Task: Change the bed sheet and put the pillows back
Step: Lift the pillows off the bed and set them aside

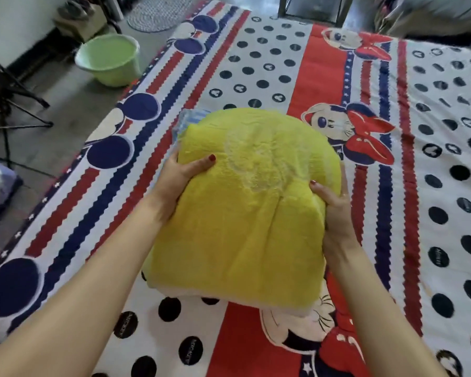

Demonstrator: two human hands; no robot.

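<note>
A home bedroom, this one: a low bed [283, 63] spread wide with a cartoon-mouse sheet [324, 85] in red, navy and polka dots. Beside it on the bare grey floor [74, 110] sits a green plastic basin [109, 61], and further off, blurred, what may be a round woven mat [158, 12].

Yellow pillow [245, 202]; red, white and navy dotted cartoon-mouse bed sheet [305, 77]; pale green bucket [109, 61].
</note>
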